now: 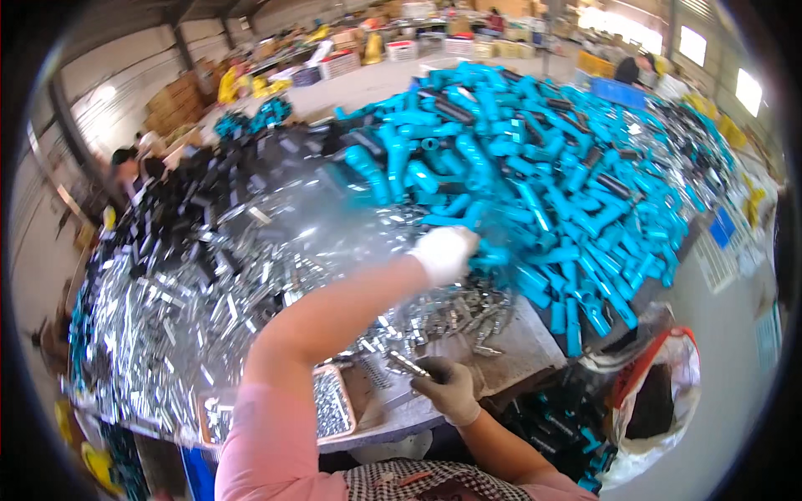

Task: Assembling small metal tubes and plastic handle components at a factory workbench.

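A gloved left hand [444,253] reaches into a heap of blue plastic fittings [551,184] on the counter [518,342], fingers closed on one; the gloved right hand [449,387] pinches a small metal part [407,363] beside silver clips [192,292].

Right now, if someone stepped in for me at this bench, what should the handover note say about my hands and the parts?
Left hand: white glove, reached out to the near edge of the blue plastic fittings pile, closing on one fitting.
Right hand: grey glove, low on the grey table, holding a small metal part.
Loose metal parts heap covers the table's left; a shallow tray of small metal pieces sits at the near edge.
An open sack stands on the floor to the right, with more blue fittings beside it.
Done: cannot tell how many. Left: both heaps are large.
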Motion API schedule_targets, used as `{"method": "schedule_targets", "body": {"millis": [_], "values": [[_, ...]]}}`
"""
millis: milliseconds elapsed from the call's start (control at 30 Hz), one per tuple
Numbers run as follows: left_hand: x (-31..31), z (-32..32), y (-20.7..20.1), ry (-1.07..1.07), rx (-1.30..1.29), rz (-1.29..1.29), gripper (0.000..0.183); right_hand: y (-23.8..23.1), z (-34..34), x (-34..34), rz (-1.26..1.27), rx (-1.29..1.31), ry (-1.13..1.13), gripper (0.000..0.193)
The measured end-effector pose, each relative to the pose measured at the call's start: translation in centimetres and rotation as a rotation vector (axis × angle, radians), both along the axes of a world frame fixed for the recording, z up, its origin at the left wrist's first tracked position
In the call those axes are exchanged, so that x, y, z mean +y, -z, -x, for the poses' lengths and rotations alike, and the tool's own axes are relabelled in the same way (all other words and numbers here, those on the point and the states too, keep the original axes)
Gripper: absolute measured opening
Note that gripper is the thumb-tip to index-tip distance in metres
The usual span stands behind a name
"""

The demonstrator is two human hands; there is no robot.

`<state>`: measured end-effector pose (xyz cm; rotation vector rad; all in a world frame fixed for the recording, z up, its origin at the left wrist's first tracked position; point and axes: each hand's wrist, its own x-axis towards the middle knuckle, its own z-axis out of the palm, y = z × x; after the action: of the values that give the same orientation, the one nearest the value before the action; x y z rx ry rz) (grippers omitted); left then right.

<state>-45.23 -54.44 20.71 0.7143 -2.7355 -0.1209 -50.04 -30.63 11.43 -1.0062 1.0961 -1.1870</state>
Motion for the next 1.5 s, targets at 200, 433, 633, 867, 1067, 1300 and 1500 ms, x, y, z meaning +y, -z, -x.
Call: {"method": "schedule_targets", "body": {"millis": [200,433,633,867,1067,1300,1500], "values": [[-0.2,2.7,3.2,-0.271,-0.319,-0.183,0.025,0.8,-0.6,0.2,0.099,-0.070,0.087,0.030],[5.6,-7.1,-1.9,-0.263,-0.055,0.048,0.025,1.7,-0.6,-0.3,0.131,0.007,0.089,0.027],[15.1,-22.7,-5.1,-0.740,0.216,-0.115,0.066,2.0,-0.5,0.1,0.214,0.033,0.095,0.030],[21.8,-34.6,-1.3,-1.085,0.420,-0.428,0.059,2.0,-1.1,-0.3,0.328,0.171,0.185,0.019],[22.6,-36.1,2.7,-1.106,0.903,-0.370,0.044,0.9,-1.7,-0.4,0.194,0.116,0.211,0.016],[28.0,-37.0,2.5,-0.778,1.053,-0.538,0.028,-4.0,-3.1,3.3,0.302,0.152,0.151,0.011],[33.5,-35.4,-0.5,-0.456,1.763,-0.946,0.074,-5.3,-7.7,9.8,0.083,0.087,-0.122,0.012]]}}
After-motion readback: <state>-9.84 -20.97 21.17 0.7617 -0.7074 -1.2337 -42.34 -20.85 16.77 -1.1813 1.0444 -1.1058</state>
